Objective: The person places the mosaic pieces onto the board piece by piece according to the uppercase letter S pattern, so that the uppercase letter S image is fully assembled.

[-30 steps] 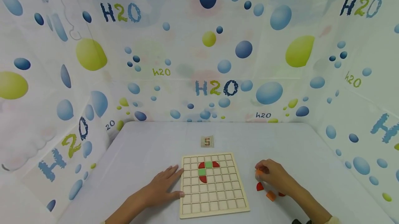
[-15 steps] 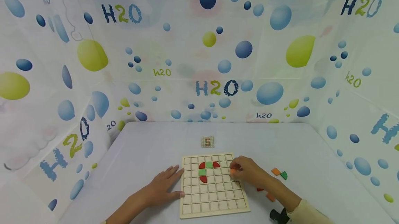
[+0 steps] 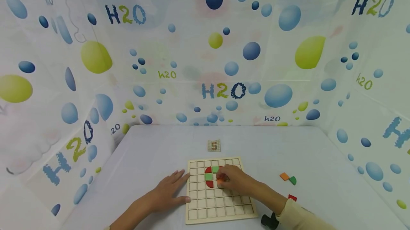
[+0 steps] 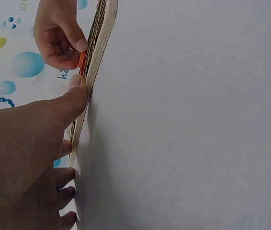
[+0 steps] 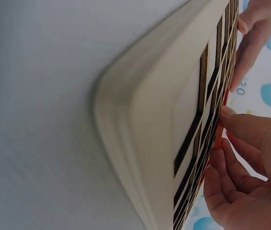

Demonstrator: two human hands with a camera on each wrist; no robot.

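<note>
A light wooden grid board (image 3: pixel 221 221) lies on the white table. Set in its cells are red quarter-circle tiles (image 3: pixel 209 184) and green square tiles (image 3: pixel 209 176), bent in a curve. My right hand (image 3: pixel 238 181) pinches an orange tile (image 5: pixel 219 135) between thumb and fingertips, low over the cells right of the lower red tile; the hand partly covers another red tile in the head view. At the board's left edge my left hand (image 3: pixel 163 192) rests, fingers spread and thumb touching the rim. The left wrist view shows these left fingers (image 4: pixel 65 177) along the board's side.
Behind the board lies a small card (image 3: pixel 214 145) printed with a grid figure. To the right are a loose orange tile (image 3: pixel 284 176), a green quarter-circle tile (image 3: pixel 293 180) and a red tile (image 3: pixel 292 197). A patterned curtain (image 3: pixel 185 55) hangs behind the table.
My right hand has carried the orange tile leftward from the loose tiles, across the board's right edge, to beside the red and green tiles. The left hand has stayed at the board's edge.
</note>
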